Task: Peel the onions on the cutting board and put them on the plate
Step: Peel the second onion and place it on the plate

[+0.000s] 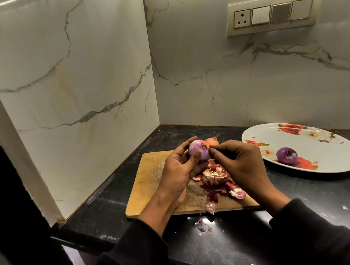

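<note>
While the left hand (178, 171) grips a mostly peeled purple onion (198, 150) above the cutting board (145, 189) at frame centre, its fingers curled round the bulb, the right hand (241, 162) pinches at the onion's right end with narrow fingers. Loose red skins (216, 184) lie on the board below. Behind the held onion sits an unpeeled onion (212, 141). Right of centre, a peeled onion (287, 156) rests on the flowered plate (334, 158) on the dark table (225, 245).
</note>
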`<action>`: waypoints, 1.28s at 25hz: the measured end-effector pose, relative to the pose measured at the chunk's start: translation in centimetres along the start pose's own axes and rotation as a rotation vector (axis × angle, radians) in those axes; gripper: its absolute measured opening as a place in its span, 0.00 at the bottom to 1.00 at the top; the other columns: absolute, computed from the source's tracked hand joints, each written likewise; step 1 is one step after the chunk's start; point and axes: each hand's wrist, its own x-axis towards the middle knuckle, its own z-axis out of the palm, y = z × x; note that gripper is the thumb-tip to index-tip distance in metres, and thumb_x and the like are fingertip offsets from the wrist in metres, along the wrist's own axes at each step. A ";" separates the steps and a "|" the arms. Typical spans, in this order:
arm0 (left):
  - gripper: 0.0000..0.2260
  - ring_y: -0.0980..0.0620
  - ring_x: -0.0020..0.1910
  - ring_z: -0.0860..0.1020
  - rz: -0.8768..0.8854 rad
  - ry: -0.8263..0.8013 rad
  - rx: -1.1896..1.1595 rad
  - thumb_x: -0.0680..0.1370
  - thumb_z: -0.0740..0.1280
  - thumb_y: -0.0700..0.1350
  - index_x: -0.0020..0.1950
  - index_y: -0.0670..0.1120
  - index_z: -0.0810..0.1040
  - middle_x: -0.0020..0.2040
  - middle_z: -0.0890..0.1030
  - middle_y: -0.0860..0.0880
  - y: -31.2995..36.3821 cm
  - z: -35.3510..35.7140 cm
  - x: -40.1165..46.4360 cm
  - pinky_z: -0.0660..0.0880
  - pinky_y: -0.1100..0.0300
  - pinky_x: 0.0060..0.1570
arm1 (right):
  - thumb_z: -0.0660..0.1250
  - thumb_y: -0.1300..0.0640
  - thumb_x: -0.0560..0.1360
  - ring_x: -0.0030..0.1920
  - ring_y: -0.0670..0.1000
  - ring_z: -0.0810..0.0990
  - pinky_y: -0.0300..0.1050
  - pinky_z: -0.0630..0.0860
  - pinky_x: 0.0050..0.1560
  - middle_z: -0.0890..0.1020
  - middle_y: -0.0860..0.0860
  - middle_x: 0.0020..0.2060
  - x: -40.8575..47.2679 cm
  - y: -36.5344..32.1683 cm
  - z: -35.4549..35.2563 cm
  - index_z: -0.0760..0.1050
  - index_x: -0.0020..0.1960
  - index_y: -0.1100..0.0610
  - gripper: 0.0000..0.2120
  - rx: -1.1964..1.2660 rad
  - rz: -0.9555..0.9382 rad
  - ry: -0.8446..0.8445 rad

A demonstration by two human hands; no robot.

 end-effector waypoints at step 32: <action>0.20 0.43 0.59 0.82 -0.091 -0.009 -0.118 0.79 0.66 0.37 0.71 0.40 0.73 0.63 0.80 0.39 0.2 0.3 0.1 0.82 0.52 0.56 | 0.72 0.54 0.76 0.48 0.42 0.84 0.46 0.83 0.49 0.85 0.45 0.46 -0.1 -0.3 1.0 0.83 0.56 0.54 0.10 0.118 0.187 0.116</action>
